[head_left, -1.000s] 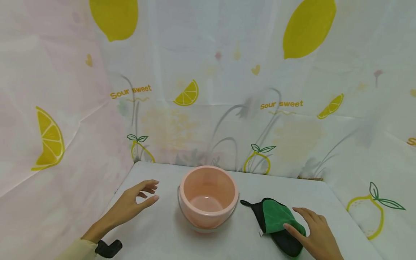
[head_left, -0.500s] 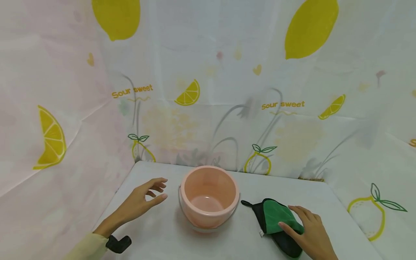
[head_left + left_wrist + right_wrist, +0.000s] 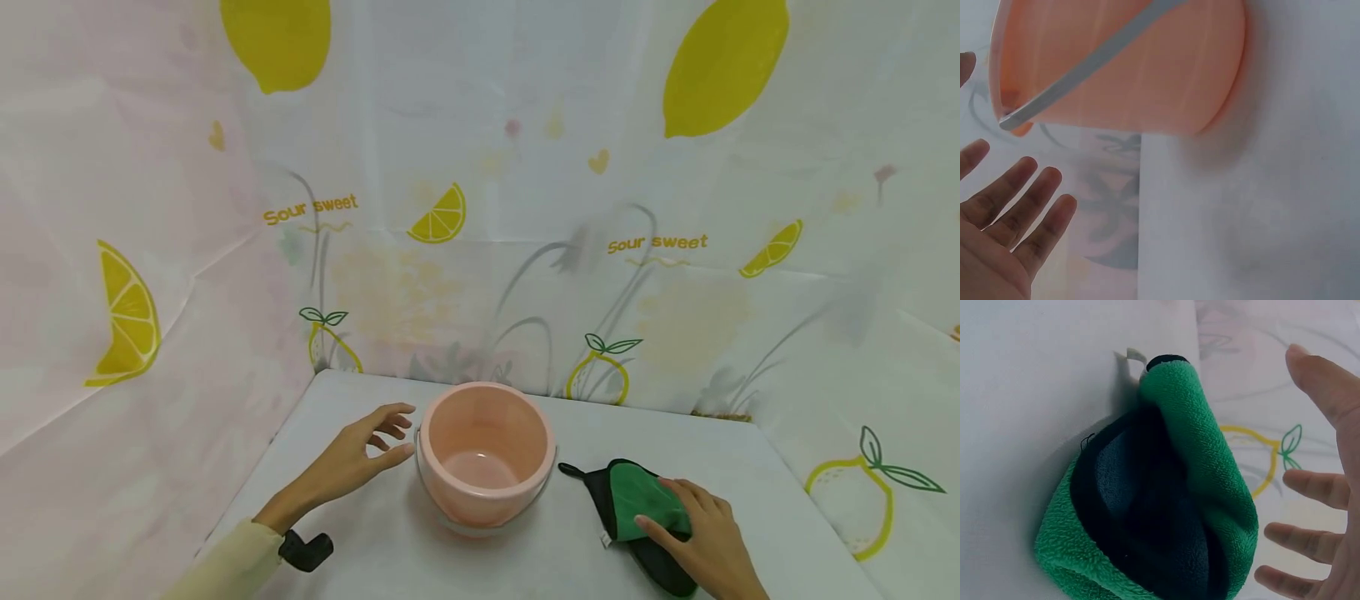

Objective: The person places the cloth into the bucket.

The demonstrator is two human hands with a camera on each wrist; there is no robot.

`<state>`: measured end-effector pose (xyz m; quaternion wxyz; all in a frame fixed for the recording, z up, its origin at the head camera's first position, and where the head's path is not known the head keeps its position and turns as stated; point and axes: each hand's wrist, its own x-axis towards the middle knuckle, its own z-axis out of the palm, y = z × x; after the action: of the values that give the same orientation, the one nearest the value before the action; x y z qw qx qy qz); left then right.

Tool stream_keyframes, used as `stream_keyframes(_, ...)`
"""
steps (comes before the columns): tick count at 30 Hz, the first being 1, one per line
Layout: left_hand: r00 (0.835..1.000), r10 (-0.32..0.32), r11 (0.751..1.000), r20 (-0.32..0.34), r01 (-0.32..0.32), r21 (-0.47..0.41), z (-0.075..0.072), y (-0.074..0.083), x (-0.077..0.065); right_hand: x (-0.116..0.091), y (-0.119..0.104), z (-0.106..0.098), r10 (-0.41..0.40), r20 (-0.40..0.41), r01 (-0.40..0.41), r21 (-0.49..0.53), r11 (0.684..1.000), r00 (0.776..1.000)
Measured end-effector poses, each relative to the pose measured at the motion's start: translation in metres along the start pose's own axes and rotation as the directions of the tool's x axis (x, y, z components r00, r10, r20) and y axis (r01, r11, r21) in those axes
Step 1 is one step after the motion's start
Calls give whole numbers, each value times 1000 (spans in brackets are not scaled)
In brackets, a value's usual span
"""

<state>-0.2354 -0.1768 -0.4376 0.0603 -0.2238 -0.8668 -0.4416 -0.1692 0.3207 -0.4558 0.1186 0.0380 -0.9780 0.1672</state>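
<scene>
A peach-coloured plastic bucket (image 3: pixel 480 510) stands upright near the middle of the white table. Its grey handle (image 3: pixel 1094 65) hangs down along the outside. Just left of the rim is my left hand (image 3: pixel 348 458), fingers loosely spread and thumb apart; the left wrist view shows a gap between fingertips and bucket. To the bucket's right lies a folded green and black towelling cloth (image 3: pixel 645 500) with a hanging loop and a small white tag. My right hand (image 3: pixel 701 533) hovers over the cloth's right side, thumb and fingers apart. In the right wrist view, its fingers (image 3: pixel 1307 540) stand clear of the cloth.
The white table (image 3: pixel 382 533) backs onto a lemon-printed curtain (image 3: pixel 480 292), which also rises at the left and right sides. A black device (image 3: pixel 306 550) sits at my left wrist, by a pale yellow sleeve (image 3: pixel 232 562).
My left hand has moved right, up close to the bucket's rim. My right hand has shifted a little left over the cloth. Bucket and cloth have stayed in place.
</scene>
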Motion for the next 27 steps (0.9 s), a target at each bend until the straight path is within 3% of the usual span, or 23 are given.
stream_keyframes(4, 1000, 5, 1000, 25, -4, -26, 3, 2, 3, 1, 1, 5, 32, 27, -31, -34, 999, 999)
stream_keyframes(13, 993, 109, 994, 56, -107, -24, 13, 0, 9, 6, 10, 11, 87, 111, -81, -55, 995, 990)
stream_keyframes(19, 993, 91, 995, 70, -88, -42, 15, 0, 10, 13, 15, 18, 127, 169, -120, -52, 991, 977)
stream_keyframes(27, 992, 97, 992, 75, -91, -83, 17, 1, 9, 17, 19, 28, 134, 184, -131, -24, 991, 974)
